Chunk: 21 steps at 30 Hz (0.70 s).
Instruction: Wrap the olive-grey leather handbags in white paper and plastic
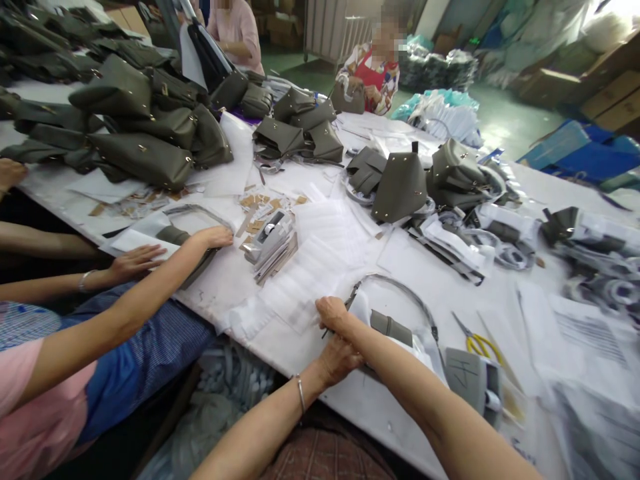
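In front of me on the table lies a dark olive handbag (pixel 391 327), partly wrapped in white foam, its grey-wrapped strap (pixel 417 297) arching up behind it. My right hand (pixel 332 313) reaches across, above my left, with fingers curled at the bag's left end. A thin dark piece shows beneath its fingers; what it grips is hidden. My left hand (pixel 341 359) is closed at the bag's near left edge, partly covered by my right wrist. Right of the bag are yellow-handled scissors (pixel 480 343) and a grey block marked with pen (pixel 467 377).
Left of me a co-worker's hands (pixel 215 237) work on another bag. Foam sheets (pixel 330 233) and a stack of grey pieces (pixel 273 240) lie mid-table. Olive bags (pixel 145 150) pile up at the back left, more (pixel 403 187) at the back right. Another person (pixel 373 73) sits across.
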### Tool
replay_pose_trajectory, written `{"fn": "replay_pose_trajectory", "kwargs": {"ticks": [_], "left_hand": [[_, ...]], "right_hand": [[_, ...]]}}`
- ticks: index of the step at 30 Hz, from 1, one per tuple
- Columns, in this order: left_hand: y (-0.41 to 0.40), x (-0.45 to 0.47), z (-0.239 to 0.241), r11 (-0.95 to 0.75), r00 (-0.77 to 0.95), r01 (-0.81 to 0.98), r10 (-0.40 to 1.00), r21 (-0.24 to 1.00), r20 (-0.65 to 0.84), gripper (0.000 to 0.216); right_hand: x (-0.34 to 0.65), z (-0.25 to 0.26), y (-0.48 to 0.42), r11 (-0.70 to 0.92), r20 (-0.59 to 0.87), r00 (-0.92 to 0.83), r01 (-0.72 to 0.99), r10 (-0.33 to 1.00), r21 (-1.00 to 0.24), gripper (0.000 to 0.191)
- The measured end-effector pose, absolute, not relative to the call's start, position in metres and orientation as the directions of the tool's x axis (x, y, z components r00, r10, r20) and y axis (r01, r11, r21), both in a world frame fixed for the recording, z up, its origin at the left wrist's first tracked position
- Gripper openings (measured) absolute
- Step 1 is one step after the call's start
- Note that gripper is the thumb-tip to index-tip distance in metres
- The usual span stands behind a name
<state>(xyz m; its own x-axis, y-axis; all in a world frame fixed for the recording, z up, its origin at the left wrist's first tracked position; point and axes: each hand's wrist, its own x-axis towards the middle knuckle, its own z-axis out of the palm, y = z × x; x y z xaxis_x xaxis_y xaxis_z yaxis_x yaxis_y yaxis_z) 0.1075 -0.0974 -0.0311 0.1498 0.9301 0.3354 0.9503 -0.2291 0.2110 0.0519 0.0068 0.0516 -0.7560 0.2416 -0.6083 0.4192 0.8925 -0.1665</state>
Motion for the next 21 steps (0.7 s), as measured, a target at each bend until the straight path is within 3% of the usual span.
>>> {"fn": "replay_pose_trajectory", "kwargs": {"ticks": [3,16,21], "left_hand": [[-0.097,0.106,-0.027,-0.248,0.166,0.946,0.923,0.207,0.348,0.03],[-0.094,0.093,0.005,-0.256,0.183,0.96,0.878,0.112,0.443,0.022],[-0.093,0.091,0.003,-0.262,0.166,0.954,0.867,0.145,0.471,0.021]], "right_hand": [[0.055,0.056,0.011,0.889,-0.599,-0.769,0.413,0.223,-0.199,0.016],[0.117,0.133,0.081,0.804,-0.386,-0.844,0.501,0.372,-0.321,0.024],[0.181,0.175,0.065,0.739,-0.348,-0.877,0.47,0.332,-0.482,0.033]]}}
